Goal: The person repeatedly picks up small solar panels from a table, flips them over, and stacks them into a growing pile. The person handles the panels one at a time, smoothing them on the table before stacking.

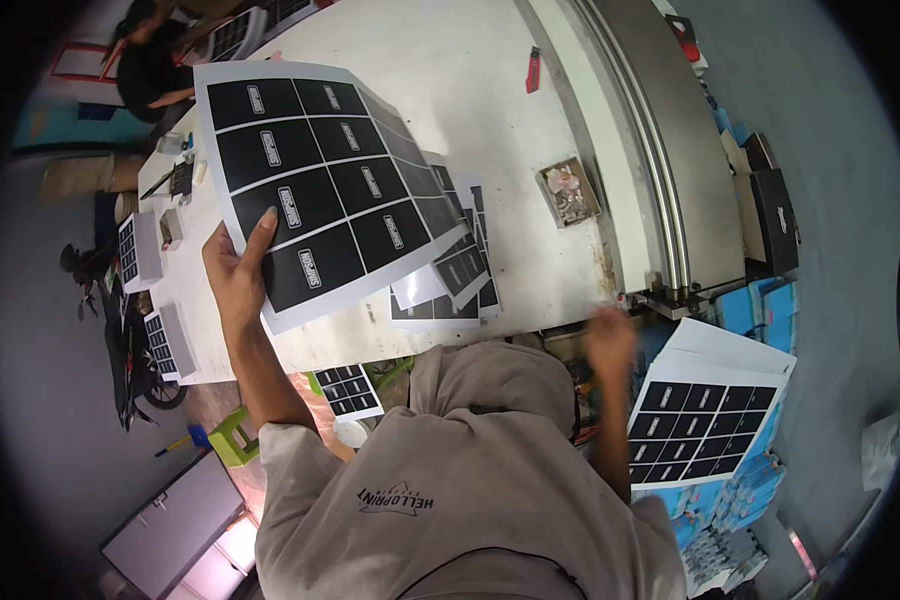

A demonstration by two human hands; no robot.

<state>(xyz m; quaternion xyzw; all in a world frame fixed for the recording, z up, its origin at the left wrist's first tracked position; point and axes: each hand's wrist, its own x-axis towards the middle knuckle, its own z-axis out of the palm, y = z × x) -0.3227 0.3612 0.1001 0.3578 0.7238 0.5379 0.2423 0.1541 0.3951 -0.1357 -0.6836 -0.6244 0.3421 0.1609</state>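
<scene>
My left hand (236, 268) grips the lower left edge of a large printed sheet (345, 205), thumb on top. White margins frame the sheet's grid of black rectangles, and its right side curls downward. Beneath its right end, more printed sheets (438, 308) lie on the white table (490, 120), partly covered. My right hand (610, 338) is beside the table's near right corner, away from the held sheet. Motion blurs its fingers, so I cannot tell whether it holds anything. Next to my right forearm lies a stack of similar sheets (705, 410).
A metal rail (645, 150) runs along the table's right side. A small open box (568, 193) and red cutter (533, 70) lie on the table. Blue-wrapped stacks (735, 490) stand at the right. Another person (150, 65) works at the far left. A green stool (233, 437) stands below.
</scene>
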